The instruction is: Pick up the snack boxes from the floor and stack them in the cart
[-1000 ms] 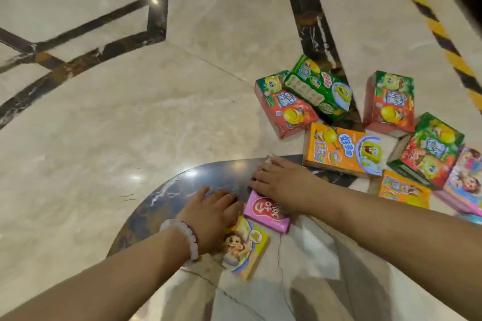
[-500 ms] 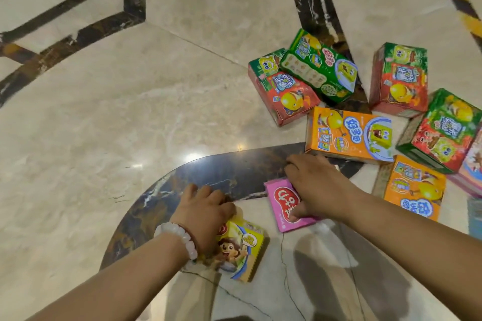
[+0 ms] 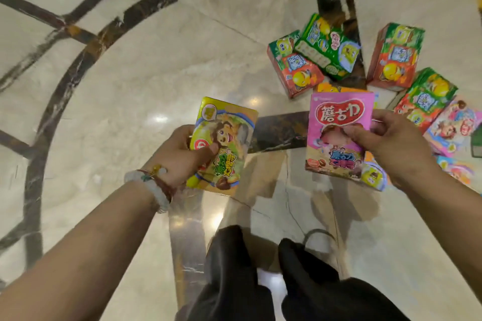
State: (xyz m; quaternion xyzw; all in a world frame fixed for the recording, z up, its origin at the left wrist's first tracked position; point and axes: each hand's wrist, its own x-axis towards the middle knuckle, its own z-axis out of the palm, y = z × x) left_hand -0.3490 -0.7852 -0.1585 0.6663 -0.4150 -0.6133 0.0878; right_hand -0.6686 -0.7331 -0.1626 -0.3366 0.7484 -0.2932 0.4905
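Both boxes are off the floor now. Half a second ago my hands were pressed down on them against the marble; now I hold one in each, raised in front of me with their printed faces up.

My left hand (image 3: 180, 156) grips the yellow box (image 3: 223, 143) with the monkey on it, thumb across the front near its lower left and fingers hidden behind. My right hand (image 3: 391, 146) pinches the pink box (image 3: 339, 128) from its right side, thumb laid over the middle of the front. Neither box touches the floor (image 3: 125, 91) or the other box; they sit well apart, with the dark marble band showing between them.

So the pick-up for this pair is done, and I judge that the next step is carrying them to the cart. No cart appears anywhere in view, so I would have to turn to find it.

The rest of the pile still lies on the floor beyond my right hand: a red and green box (image 3: 292, 68) with a green box (image 3: 328, 47) leaning over it, another red and green one (image 3: 393, 57) to their right, and more crowded at the right edge, partly hidden by the pink box and my hand. Several more trips look likely. My dark trouser legs (image 3: 260, 281) fill the bottom of the view.
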